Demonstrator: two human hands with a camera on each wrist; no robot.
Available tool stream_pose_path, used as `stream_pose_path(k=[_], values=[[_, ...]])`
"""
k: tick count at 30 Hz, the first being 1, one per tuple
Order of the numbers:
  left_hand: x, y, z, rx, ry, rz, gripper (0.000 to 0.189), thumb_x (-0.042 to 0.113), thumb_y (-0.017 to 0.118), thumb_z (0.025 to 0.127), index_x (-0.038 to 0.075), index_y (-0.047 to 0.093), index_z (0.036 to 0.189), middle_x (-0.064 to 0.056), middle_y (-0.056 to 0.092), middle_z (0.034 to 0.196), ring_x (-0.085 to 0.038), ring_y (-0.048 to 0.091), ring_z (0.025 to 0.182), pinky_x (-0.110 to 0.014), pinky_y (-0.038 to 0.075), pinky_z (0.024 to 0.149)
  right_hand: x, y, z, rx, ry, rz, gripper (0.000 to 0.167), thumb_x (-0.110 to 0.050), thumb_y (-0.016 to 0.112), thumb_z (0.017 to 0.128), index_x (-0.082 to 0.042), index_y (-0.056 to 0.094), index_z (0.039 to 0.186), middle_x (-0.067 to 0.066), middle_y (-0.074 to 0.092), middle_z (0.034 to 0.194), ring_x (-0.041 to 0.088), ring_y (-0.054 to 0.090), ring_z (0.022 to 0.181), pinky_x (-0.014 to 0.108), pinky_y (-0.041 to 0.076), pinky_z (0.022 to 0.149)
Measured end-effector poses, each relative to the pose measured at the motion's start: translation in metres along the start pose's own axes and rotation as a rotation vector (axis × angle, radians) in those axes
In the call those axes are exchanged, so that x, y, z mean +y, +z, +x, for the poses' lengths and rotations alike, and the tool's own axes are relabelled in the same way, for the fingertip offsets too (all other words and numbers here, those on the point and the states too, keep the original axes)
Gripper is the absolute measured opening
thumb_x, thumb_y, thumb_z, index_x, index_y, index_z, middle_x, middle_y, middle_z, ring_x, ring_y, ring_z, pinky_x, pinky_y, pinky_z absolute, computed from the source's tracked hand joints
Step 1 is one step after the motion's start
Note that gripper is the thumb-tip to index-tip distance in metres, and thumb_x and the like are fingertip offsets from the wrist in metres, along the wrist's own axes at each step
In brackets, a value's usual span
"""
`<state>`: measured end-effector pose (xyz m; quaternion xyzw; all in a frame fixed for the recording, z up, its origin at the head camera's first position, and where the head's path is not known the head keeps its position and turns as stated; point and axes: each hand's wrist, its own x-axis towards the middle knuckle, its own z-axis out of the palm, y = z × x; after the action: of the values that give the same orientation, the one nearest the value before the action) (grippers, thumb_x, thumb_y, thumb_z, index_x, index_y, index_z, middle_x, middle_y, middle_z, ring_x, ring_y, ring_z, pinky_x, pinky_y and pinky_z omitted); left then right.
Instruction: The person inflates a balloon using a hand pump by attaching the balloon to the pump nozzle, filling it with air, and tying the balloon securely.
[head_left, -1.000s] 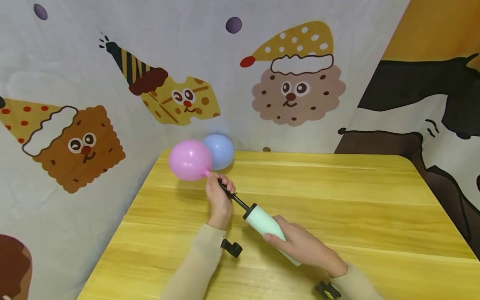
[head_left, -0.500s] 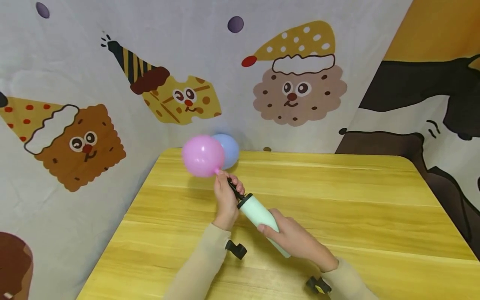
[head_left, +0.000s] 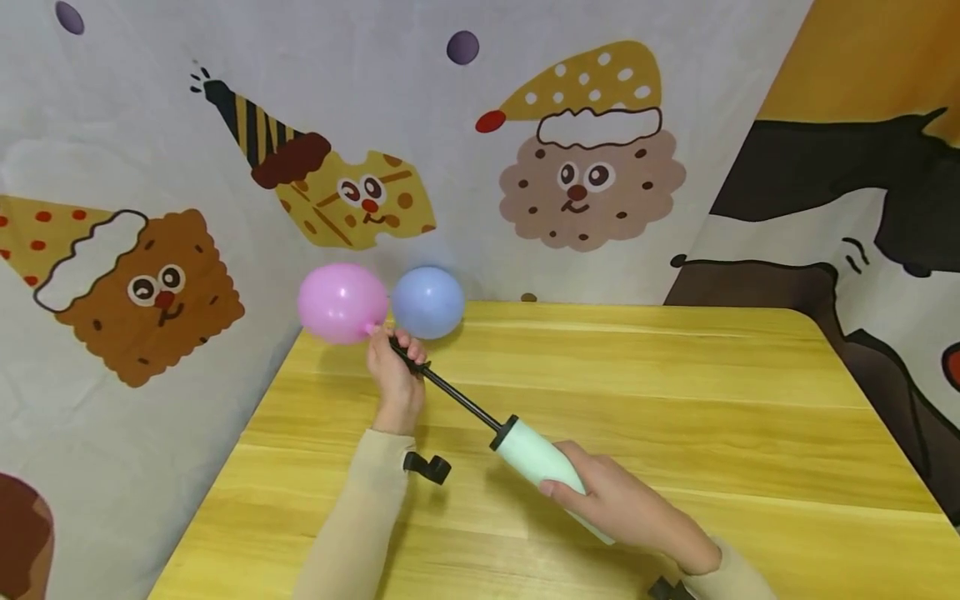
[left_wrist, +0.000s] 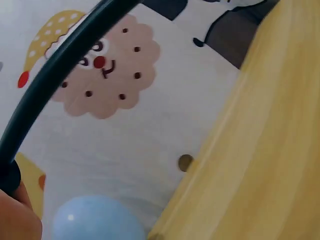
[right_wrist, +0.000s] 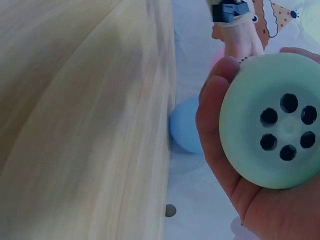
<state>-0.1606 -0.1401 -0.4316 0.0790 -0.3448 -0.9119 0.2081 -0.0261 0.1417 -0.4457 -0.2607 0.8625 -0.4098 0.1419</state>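
My left hand [head_left: 396, 371] grips the black nozzle end of a balloon pump, with the neck of an inflated pink balloon [head_left: 342, 302] at its fingertips. Around the pump's mint-green barrel [head_left: 543, 458] my right hand [head_left: 618, 500] is wrapped. Between the two hands a long stretch of black rod [head_left: 461, 400] shows. In the right wrist view the barrel's round end [right_wrist: 270, 160] with several dark holes faces the camera. A blue balloon [head_left: 428, 302] rests at the table's back edge, just right of the pink one. Fingers hide the join of nozzle and balloon neck.
The wooden table [head_left: 712, 400] lies under both hands. A white cloth [head_left: 465, 167] printed with cartoon snacks hangs right behind it and along its left side. A black camera mount [head_left: 427, 467] sticks out from the left wrist.
The pump's rod first slid into the barrel, then came out further than before. My left hand and the pink balloon are now further left; my right hand has moved back down and right.
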Motion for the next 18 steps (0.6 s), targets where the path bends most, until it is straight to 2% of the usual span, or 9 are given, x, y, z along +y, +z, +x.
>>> stream_pose_path(k=[4,11,18], values=[[-0.007,-0.001,-0.010,-0.018,-0.026,0.025,0.036,0.023,0.028,0.115,0.012,0.041,0.083,0.002,0.045,0.066,-0.007,0.041,0.046,-0.018,0.035,0.041,-0.002,0.005,0.007,0.000,0.002,-0.011,0.053,-0.045,0.056,0.107,-0.004,0.052,0.141,-0.005,0.065,0.094,0.006,0.060,0.075,0.026,0.053,0.063],[-0.024,0.001,-0.028,-0.081,-0.027,0.097,0.038,0.028,0.028,0.116,0.014,0.041,0.084,0.003,0.045,0.068,-0.006,0.041,0.048,-0.018,0.035,0.043,-0.006,0.013,0.020,-0.002,0.028,0.026,0.053,-0.044,0.055,0.107,0.001,0.050,0.136,-0.001,0.064,0.090,0.008,0.061,0.071,0.028,0.054,0.057],[-0.037,0.000,-0.044,-0.110,-0.077,0.145,0.037,0.030,0.027,0.116,0.013,0.042,0.086,0.002,0.045,0.069,-0.007,0.042,0.050,-0.019,0.037,0.044,-0.005,0.019,0.036,0.001,0.026,0.025,0.051,-0.045,0.053,0.108,0.001,0.052,0.130,-0.001,0.062,0.084,0.009,0.061,0.065,0.029,0.054,0.052]])
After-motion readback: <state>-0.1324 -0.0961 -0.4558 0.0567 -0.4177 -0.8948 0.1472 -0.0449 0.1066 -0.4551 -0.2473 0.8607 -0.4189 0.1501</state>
